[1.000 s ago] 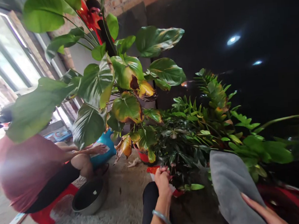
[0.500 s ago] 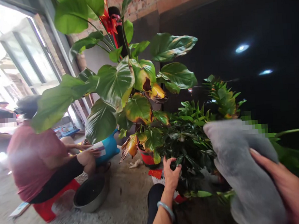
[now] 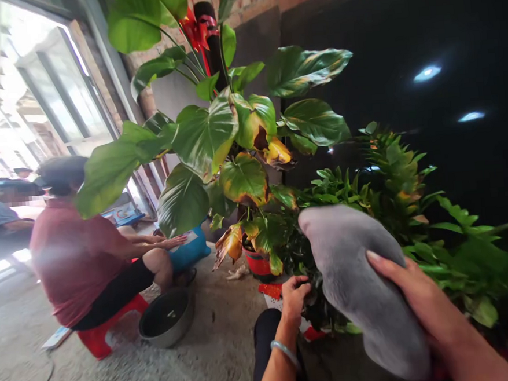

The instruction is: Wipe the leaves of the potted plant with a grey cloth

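Note:
My right hand [image 3: 418,295] grips a grey plush toy [image 3: 360,282] with the thumb lying across its near side. The toy is soft, lumpy and blurred, with a narrow rounded top tilted to the left. It hides part of the dark-leaved plants [image 3: 299,251] behind it. My left hand [image 3: 294,298], a pale bangle on its wrist, is in front of those leaves with its fingers curled together. What these fingers hold, if anything, cannot be made out.
A big-leaved plant [image 3: 206,136] with browning leaves rises from a red pot [image 3: 257,263]. At left, a person in a pink shirt [image 3: 75,249] sits on a red stool [image 3: 94,341], touching a blue item [image 3: 191,250]. A grey basin [image 3: 168,333] stands on the concrete floor.
The plush toy and my right hand have moved left, toward my left hand. My left hand's fingers have drawn closer together. The whole view has shifted slightly.

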The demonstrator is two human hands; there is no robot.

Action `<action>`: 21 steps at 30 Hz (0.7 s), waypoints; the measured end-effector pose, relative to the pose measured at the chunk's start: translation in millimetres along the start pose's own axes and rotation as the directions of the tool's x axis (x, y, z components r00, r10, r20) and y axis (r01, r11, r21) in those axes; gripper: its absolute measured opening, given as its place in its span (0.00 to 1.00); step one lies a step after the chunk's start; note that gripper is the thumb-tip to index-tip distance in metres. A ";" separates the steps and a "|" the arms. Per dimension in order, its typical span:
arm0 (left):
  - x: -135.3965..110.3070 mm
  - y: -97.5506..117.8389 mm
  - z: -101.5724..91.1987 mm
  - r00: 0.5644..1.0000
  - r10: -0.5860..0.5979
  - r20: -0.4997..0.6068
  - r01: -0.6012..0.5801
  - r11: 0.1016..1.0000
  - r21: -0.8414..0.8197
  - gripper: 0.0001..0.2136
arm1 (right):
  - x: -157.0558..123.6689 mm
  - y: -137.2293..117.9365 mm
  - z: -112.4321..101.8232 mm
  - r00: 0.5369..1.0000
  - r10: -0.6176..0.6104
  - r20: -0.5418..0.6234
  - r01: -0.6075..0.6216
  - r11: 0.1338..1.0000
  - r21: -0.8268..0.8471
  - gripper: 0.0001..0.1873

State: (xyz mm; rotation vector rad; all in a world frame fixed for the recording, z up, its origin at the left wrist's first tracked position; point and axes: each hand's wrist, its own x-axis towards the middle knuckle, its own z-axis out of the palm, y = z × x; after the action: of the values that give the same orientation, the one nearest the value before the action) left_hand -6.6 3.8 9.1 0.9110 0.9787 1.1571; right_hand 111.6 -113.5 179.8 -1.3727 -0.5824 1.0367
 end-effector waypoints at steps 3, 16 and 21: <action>0.1 -2.1 -1.1 1.000 -0.014 0.006 0.014 1.000 -0.018 0.08 | 23.0 2.6 24.3 0.994 -0.003 0.106 0.002 1.000 0.006 0.23; 8.3 -14.0 -0.8 0.997 -0.050 -0.062 0.047 0.998 -0.044 0.09 | 1.4 3.7 -4.2 0.999 -0.005 -0.034 0.003 0.998 -0.063 0.26; 13.7 -14.6 -21.3 0.883 0.016 -0.469 -0.075 0.991 -0.108 0.07 | 39.3 36.6 25.2 0.987 -0.007 0.160 0.037 0.981 -0.190 0.23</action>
State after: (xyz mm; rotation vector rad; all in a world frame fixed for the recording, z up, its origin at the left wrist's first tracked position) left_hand -20.8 16.3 -13.3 0.5629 1.2601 1.5013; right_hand 99.4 -71.3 139.9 -1.4559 -0.8327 1.1009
